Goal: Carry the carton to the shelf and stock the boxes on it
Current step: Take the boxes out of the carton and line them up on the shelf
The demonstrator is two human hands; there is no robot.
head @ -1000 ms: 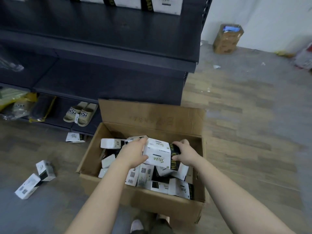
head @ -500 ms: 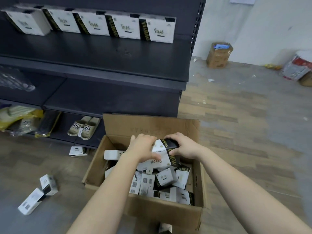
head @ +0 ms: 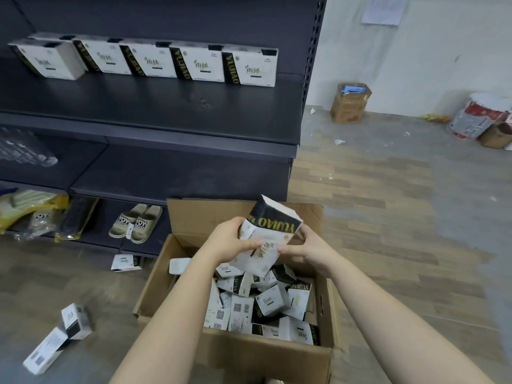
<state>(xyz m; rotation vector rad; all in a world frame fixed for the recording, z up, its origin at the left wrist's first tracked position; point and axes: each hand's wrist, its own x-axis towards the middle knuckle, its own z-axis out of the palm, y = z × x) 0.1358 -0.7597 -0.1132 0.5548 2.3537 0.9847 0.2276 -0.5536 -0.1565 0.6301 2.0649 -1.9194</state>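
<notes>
An open brown carton stands on the floor in front of the dark shelf, holding several white-and-black boxes. Above the carton I hold one white-and-black box tilted, its black YUJIAO side facing up. My left hand grips its left side and my right hand grips its right side. Several matching boxes stand in a row at the back of the upper shelf.
Loose boxes lie on the floor at the left and by the shelf foot. Sandals and bagged goods sit on the bottom shelf. A small carton and a bucket stand by the far wall.
Both hands have lifted the box up out of the carton and tilted it. The view has risen, bringing the row of boxes on the upper shelf fully into sight.
</notes>
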